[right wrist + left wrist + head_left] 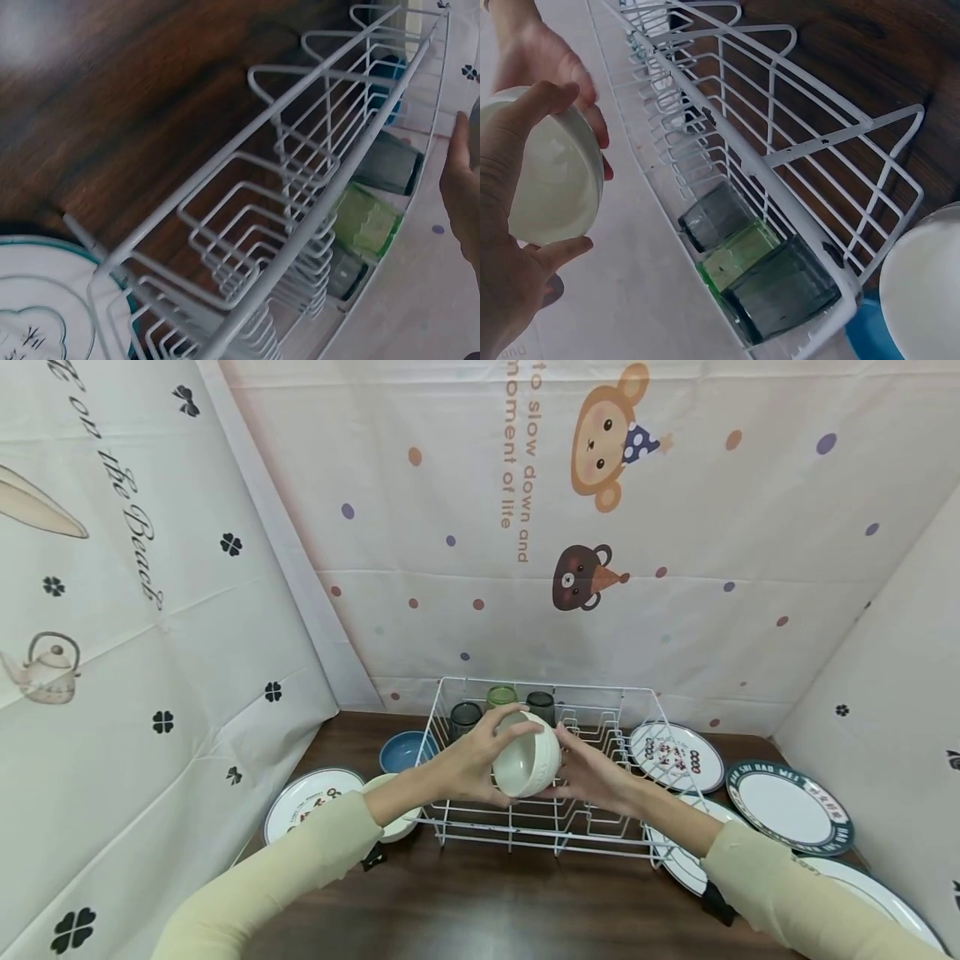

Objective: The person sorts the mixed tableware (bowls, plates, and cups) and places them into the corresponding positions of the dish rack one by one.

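The white bowl (513, 762) is held in the air over the dish rack (311, 217), clear of the wires, tipped so that its mouth faces toward the person's left. The step in hand seems to be steadying and angling it between two hands, and that probably goes best slowly: one hand should take the weight fully before the other eases off, since a smooth, rounded wall could slip. The tilt is best settled up here, above the wires, and the rim kept well away from the green glass (367, 221) and the two dark gray glasses (791, 289) clustered at the rack's left end, where a knock would be the main risk.

The left hand's (472, 768) grip is spread wide across the mouth, its digits bent over the rim on opposite sides and grasping it. The right hand (596, 777) cups the outer wall from the other side, touching it high and low; how firmly it presses cannot be told.

Beyond the rack, a blue bowl (399, 752) and a cream bowl (397, 832) sit on the desk (480, 902) just beside its left end, and a teal-rimmed plate (787, 806) lies to its right.
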{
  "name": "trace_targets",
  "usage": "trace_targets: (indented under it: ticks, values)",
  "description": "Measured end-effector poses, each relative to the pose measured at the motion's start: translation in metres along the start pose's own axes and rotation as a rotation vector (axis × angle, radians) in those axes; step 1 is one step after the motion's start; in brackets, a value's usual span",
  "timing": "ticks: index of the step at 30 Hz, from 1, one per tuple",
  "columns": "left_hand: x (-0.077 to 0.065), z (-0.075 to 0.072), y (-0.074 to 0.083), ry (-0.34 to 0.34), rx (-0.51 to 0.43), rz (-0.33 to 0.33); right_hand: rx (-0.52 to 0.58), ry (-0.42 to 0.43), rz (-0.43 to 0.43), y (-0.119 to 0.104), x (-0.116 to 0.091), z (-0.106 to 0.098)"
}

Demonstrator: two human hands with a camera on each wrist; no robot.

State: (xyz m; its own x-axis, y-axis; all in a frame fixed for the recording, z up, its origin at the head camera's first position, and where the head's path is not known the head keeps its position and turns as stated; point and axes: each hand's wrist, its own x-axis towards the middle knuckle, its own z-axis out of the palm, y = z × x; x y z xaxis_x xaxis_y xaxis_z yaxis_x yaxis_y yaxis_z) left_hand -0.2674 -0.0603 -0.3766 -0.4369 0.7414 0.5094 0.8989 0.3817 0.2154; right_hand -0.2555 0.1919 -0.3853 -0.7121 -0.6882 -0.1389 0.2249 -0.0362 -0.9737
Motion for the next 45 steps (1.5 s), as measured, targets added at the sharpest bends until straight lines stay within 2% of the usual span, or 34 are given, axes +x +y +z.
trace_targets:
  ticks: [11,15,20,24,28,30,33,36,38,40,45]
  values:
    - [0.01,0.003,-0.007,0.036,0.001,-0.006,0.176,0.002,-0.032,-0.001,0.008,0.005]
    - [0.011,0.003,-0.006,0.013,-0.019,-0.02,0.211,0.01,-0.032,0.0,0.007,0.005]
    - [0.011,-0.002,-0.005,-0.016,-0.044,-0.046,0.192,0.012,-0.041,0.0,0.01,0.004]
    - [0.013,-0.008,-0.007,-0.081,-0.013,-0.089,0.165,0.036,-0.059,0.0,0.013,0.004]
    - [0.014,-0.023,-0.015,-0.195,-0.015,-0.177,0.188,0.098,-0.078,-0.001,0.015,0.006]
    - [0.013,-0.034,-0.021,-0.222,-0.001,-0.246,0.222,0.14,-0.094,-0.001,0.015,0.006]
    - [0.009,-0.052,-0.034,-0.174,0.05,-0.362,0.28,0.206,-0.117,-0.001,0.012,0.003]
    - [0.002,-0.062,-0.051,-0.075,0.089,-0.484,0.329,0.271,-0.142,-0.001,0.009,-0.002]
    - [-0.003,-0.062,-0.062,-0.03,0.096,-0.561,0.333,0.314,-0.169,-0.002,0.006,-0.006]
    - [-0.009,-0.056,-0.071,-0.035,0.086,-0.631,0.334,0.353,-0.196,-0.003,0.005,-0.009]
    - [-0.03,-0.031,-0.08,-0.202,0.061,-0.789,0.353,0.39,-0.229,-0.004,0.005,-0.015]
